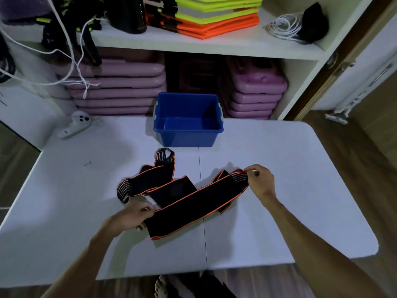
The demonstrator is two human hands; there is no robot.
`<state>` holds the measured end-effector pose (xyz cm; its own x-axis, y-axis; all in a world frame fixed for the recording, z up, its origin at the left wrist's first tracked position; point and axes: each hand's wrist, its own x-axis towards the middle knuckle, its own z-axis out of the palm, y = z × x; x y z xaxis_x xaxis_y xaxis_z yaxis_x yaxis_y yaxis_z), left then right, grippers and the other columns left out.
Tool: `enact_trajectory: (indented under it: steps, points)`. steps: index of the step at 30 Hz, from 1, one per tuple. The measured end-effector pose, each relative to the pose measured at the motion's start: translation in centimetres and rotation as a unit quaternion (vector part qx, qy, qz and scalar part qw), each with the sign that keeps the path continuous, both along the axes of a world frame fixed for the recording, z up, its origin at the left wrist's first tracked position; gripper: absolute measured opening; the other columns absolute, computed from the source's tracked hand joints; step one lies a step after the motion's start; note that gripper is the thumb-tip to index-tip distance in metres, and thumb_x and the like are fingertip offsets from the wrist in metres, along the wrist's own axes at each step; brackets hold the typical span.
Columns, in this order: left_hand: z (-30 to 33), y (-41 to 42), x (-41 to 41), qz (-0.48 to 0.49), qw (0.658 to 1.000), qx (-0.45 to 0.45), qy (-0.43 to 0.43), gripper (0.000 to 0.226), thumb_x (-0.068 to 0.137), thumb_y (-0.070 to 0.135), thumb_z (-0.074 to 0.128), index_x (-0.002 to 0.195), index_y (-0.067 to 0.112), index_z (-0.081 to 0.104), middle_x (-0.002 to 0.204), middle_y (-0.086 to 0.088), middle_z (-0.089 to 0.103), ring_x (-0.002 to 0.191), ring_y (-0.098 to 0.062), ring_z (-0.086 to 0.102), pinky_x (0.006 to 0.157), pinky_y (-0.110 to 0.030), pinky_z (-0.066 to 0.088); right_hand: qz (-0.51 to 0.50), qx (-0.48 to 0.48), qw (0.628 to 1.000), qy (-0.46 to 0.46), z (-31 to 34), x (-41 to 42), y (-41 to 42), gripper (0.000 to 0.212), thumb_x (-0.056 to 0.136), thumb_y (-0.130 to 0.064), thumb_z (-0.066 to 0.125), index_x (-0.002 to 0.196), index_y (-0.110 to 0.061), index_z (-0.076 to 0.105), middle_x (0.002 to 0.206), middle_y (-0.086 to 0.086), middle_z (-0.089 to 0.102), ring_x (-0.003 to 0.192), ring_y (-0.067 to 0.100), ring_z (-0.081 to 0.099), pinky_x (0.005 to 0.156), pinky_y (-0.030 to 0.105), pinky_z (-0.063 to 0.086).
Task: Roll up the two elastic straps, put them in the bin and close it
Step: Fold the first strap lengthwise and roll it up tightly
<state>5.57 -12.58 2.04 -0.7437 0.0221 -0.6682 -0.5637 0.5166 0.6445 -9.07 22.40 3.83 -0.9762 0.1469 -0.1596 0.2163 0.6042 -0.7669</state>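
Observation:
Two black elastic straps with orange edging lie on the white table (279, 211). The near strap (193, 207) is stretched flat between my hands. My left hand (131, 218) grips its wide near end, and my right hand (261, 181) pinches its striped far end. The second strap (150, 179) lies loosely folded behind it, with a striped loop pointing toward the bin. The open blue bin (188, 136) stands at the far middle of the table and holds nothing. No lid is in view.
A white game controller (75, 124) lies at the table's far left corner. Behind the table, shelves hold stacked purple pads (120, 89), orange and yellow mats (214, 20), white cords and a dark bottle. A small screw (87, 163) rests on the left of the table.

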Motion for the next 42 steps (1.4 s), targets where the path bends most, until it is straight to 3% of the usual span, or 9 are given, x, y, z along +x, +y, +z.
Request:
enact_trajectory:
  steps: [3, 7, 13, 19, 24, 30, 33, 38, 42]
  points:
    - [-0.5, 1.0, -0.2, -0.048, 0.998, 0.009, 0.026, 0.014, 0.094, 0.013, 0.057, 0.096, 0.007, 0.069, 0.097, -0.012, 0.064, 0.069, -0.017, 0.065, 0.055, -0.024, 0.053, -0.021, -0.025, 0.999, 0.004, -0.1, 1.7, 1.9, 0.025, 0.086, -0.004, 0.051, 0.087, -0.016, 0.073, 0.085, -0.007, 0.072, 0.073, -0.001, 0.062, 0.06, 0.008, 0.043]
    - [-1.6, 2.4, -0.4, -0.081, 0.994, -0.007, 0.067, 0.005, 0.091, 0.011, 0.062, 0.087, 0.011, 0.066, 0.084, -0.007, 0.067, 0.068, -0.016, 0.065, 0.055, -0.027, 0.055, -0.051, -0.025, 0.998, -0.013, -1.1, 4.5, 5.1, 0.023, 0.085, -0.001, 0.053, 0.089, -0.013, 0.073, 0.087, -0.004, 0.072, 0.078, 0.001, 0.063, 0.062, 0.008, 0.043]
    - [-2.0, 5.3, -1.3, -0.082, 0.986, -0.073, 0.127, 0.008, 0.09, 0.005, 0.061, 0.088, 0.012, 0.063, 0.077, 0.001, 0.061, 0.068, -0.009, 0.057, 0.061, -0.021, 0.043, -0.107, -0.017, 0.992, -0.066, -3.2, 7.1, 8.0, 0.02, 0.087, -0.005, 0.055, 0.093, -0.013, 0.072, 0.09, 0.003, 0.072, 0.074, 0.012, 0.061, 0.061, 0.022, 0.045]
    - [-2.7, 5.8, -2.0, -0.175, 0.967, -0.161, 0.089, 0.018, 0.086, 0.014, 0.068, 0.104, 0.015, 0.067, 0.1, -0.001, 0.065, 0.1, -0.02, 0.064, 0.086, -0.029, 0.05, -0.073, 0.019, 0.986, -0.15, -3.4, 7.0, 9.2, 0.03, 0.087, -0.004, 0.046, 0.094, -0.019, 0.071, 0.093, 0.0, 0.068, 0.09, 0.02, 0.06, 0.072, 0.029, 0.046]
    - [-1.5, 7.9, -3.3, -0.153, 0.954, -0.205, 0.158, 0.022, 0.087, 0.022, 0.064, 0.107, 0.015, 0.064, 0.102, -0.007, 0.067, 0.092, -0.026, 0.065, 0.082, -0.035, 0.053, 0.02, -0.037, 0.965, -0.26, -1.7, 4.9, 10.4, 0.02, 0.09, -0.017, 0.063, 0.109, -0.023, 0.067, 0.097, 0.001, 0.066, 0.08, 0.013, 0.058, 0.064, 0.024, 0.045]
    - [-1.0, 12.9, -5.8, -0.096, 0.952, -0.202, 0.209, 0.025, 0.091, 0.037, 0.056, 0.092, 0.013, 0.062, 0.091, -0.006, 0.064, 0.082, -0.027, 0.064, 0.072, -0.041, 0.056, 0.058, 0.014, 0.986, -0.158, -1.1, 0.0, 8.1, 0.035, 0.087, -0.038, 0.07, 0.116, -0.019, 0.065, 0.102, 0.003, 0.067, 0.094, 0.019, 0.062, 0.083, 0.029, 0.048]
    - [-1.8, 16.3, -6.9, -0.09, 0.956, -0.22, 0.172, 0.043, 0.091, 0.046, 0.053, 0.101, 0.005, 0.058, 0.102, -0.012, 0.059, 0.092, -0.031, 0.062, 0.077, -0.042, 0.054, 0.091, 0.034, 0.987, -0.127, -1.6, -1.7, 5.4, 0.039, 0.088, -0.043, 0.067, 0.119, -0.02, 0.061, 0.098, 0.004, 0.068, 0.091, 0.021, 0.065, 0.079, 0.03, 0.051]
    - [-3.5, 19.5, -7.7, -0.058, 0.952, -0.265, 0.144, 0.064, 0.087, 0.042, 0.063, 0.13, 0.0, 0.042, 0.132, -0.02, 0.044, 0.114, -0.036, 0.055, 0.088, -0.04, 0.049, 0.136, 0.145, 0.973, -0.116, -3.3, -3.5, 2.7, 0.048, 0.088, -0.046, 0.062, 0.13, -0.024, 0.053, 0.123, 0.007, 0.062, 0.107, 0.026, 0.062, 0.083, 0.036, 0.052]
    - [-3.6, 19.4, -8.1, -0.017, 0.964, -0.228, 0.132, 0.047, 0.082, 0.037, 0.072, 0.108, 0.003, 0.053, 0.111, -0.015, 0.051, 0.097, -0.033, 0.059, 0.071, -0.036, 0.048, 0.137, 0.187, 0.966, -0.111, -4.0, -4.1, 2.4, 0.031, 0.093, -0.037, 0.059, 0.117, -0.018, 0.061, 0.115, 0.008, 0.066, 0.102, 0.03, 0.063, 0.079, 0.038, 0.054]
